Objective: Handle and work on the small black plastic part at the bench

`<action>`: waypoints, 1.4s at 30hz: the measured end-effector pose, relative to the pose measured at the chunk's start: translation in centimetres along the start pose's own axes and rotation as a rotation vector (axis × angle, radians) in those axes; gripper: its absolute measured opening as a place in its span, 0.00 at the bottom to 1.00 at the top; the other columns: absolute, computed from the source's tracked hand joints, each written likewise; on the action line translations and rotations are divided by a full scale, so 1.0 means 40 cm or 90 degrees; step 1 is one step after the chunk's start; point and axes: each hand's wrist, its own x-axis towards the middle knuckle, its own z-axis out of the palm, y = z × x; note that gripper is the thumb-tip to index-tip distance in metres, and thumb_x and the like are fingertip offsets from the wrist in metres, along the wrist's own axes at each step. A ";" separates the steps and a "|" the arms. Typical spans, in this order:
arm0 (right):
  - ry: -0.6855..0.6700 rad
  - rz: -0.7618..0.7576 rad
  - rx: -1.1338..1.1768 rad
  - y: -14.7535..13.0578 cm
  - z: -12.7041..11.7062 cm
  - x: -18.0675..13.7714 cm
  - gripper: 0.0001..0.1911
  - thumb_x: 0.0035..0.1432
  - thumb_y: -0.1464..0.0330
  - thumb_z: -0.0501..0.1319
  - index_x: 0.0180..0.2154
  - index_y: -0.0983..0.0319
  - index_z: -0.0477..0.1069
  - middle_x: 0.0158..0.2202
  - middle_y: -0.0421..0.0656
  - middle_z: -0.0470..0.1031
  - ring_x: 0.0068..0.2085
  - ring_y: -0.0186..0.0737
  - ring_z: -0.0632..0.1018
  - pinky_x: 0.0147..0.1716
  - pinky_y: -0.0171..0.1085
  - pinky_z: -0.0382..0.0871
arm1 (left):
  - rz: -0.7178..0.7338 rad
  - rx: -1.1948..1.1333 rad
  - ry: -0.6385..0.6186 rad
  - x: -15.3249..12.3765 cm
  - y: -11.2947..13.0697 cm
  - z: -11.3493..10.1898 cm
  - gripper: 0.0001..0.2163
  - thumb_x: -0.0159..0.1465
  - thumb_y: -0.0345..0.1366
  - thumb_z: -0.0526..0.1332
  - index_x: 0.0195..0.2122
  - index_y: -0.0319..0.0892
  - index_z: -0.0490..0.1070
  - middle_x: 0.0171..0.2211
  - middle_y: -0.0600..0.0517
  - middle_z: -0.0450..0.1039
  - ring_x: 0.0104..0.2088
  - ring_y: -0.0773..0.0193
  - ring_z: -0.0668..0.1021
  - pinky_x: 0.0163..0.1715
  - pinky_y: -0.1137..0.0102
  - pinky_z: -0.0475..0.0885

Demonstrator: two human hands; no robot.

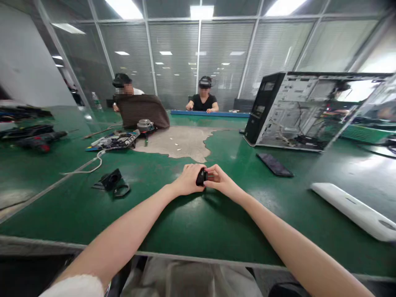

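Left hand: curled around the black piece;
Right hand: fingertips pinching its right side;
Black piece: between both hands, nearer the left; long axis unclear

a metal-framed glass partition with pale slatted blinds spans the back, bright rectangular white lights across its top, behind a glossy green table.

A small black object sits between both hands.
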 end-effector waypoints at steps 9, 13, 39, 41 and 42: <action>0.070 0.025 -0.021 -0.009 0.018 0.002 0.14 0.45 0.65 0.61 0.33 0.59 0.58 0.33 0.38 0.66 0.32 0.32 0.71 0.34 0.37 0.66 | 0.003 -0.009 0.007 0.004 0.009 -0.004 0.24 0.47 0.39 0.60 0.45 0.43 0.56 0.42 0.49 0.64 0.41 0.57 0.67 0.43 0.62 0.58; 0.075 0.056 -0.048 -0.007 0.015 0.002 0.16 0.46 0.65 0.60 0.37 0.59 0.58 0.34 0.39 0.66 0.33 0.33 0.71 0.35 0.38 0.66 | 0.006 -0.012 0.010 0.003 0.007 -0.005 0.24 0.47 0.39 0.60 0.45 0.43 0.56 0.41 0.50 0.65 0.41 0.57 0.67 0.42 0.62 0.58; 0.033 0.017 -0.048 -0.010 0.006 -0.004 0.16 0.44 0.65 0.62 0.35 0.59 0.58 0.34 0.40 0.67 0.37 0.35 0.72 0.39 0.40 0.66 | 0.003 -0.006 0.012 0.003 0.008 -0.005 0.25 0.46 0.37 0.60 0.45 0.43 0.56 0.40 0.50 0.65 0.40 0.58 0.67 0.43 0.62 0.58; 0.022 0.006 -0.040 -0.016 0.007 -0.007 0.18 0.42 0.67 0.63 0.35 0.59 0.58 0.35 0.39 0.68 0.38 0.35 0.71 0.40 0.40 0.65 | -0.002 -0.008 0.005 0.004 0.009 -0.006 0.25 0.45 0.37 0.61 0.45 0.43 0.56 0.40 0.50 0.65 0.40 0.57 0.68 0.43 0.62 0.58; 0.025 0.005 -0.039 -0.018 0.008 -0.008 0.18 0.42 0.67 0.63 0.35 0.59 0.58 0.35 0.39 0.67 0.39 0.35 0.71 0.40 0.39 0.65 | -0.005 -0.010 0.004 0.004 0.009 -0.006 0.25 0.45 0.37 0.61 0.45 0.43 0.56 0.40 0.50 0.65 0.40 0.57 0.68 0.43 0.62 0.58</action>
